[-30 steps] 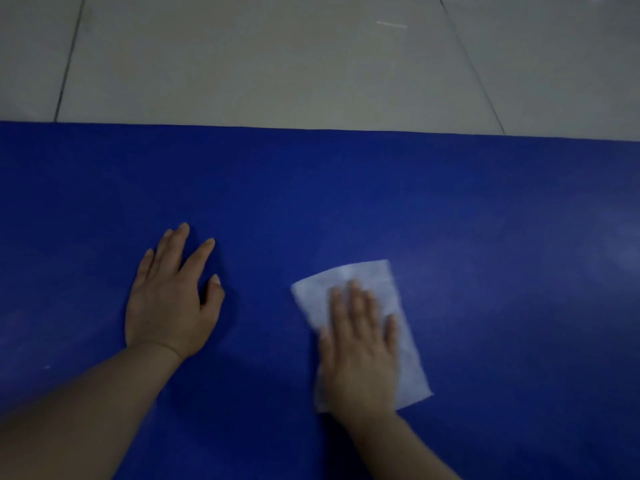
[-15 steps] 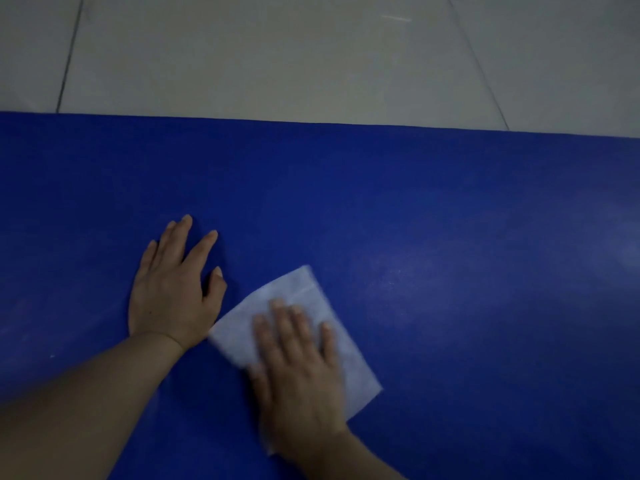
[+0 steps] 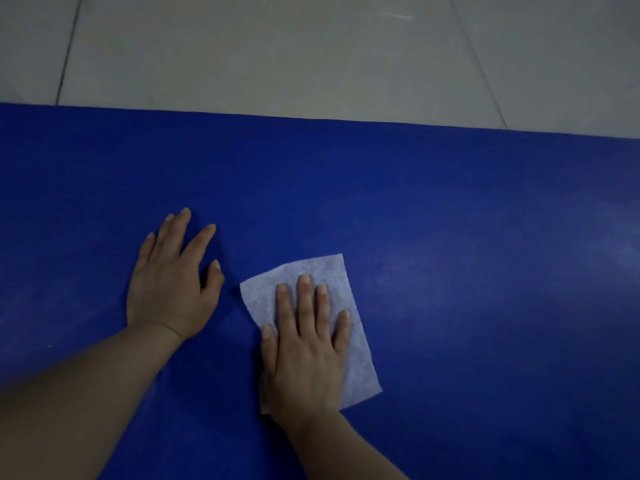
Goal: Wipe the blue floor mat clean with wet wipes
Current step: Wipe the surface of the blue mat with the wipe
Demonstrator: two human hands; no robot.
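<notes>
Presently, one blue floor mat [image 3: 450, 209] fills the lower two thirds of the head view; its far edge runs straight across against a pale tiled floor [image 3: 277, 53]. Three dark grout lines are visible in the tiles.

Count of items: one mat, one wet wipe [image 3: 360, 362], two hands.

Wet wipe: white, roughly rectangular, spread flat on the mat a little right of centre, its long side tilted slightly so the far corner points up and right. Surface shows a fine dimpled texture.

Right hand [image 3: 306, 355]: palm down on the wipe, fingers straight and close together, thumb alongside at the wipe's left edge. It presses the wipe onto the mat; no fingers curl round it. The wipe shows beyond the fingertips and along the hand's right side.

Left hand [image 3: 169, 282]: flat on the bare mat just left of the wipe, not touching it. Fingers straight and somewhat spread, thumb angled toward the wipe. It holds nothing.

Both forearms are bare and enter from the lower edge.

Mat surface right of the wipe shows a faint paler sheen.
</notes>
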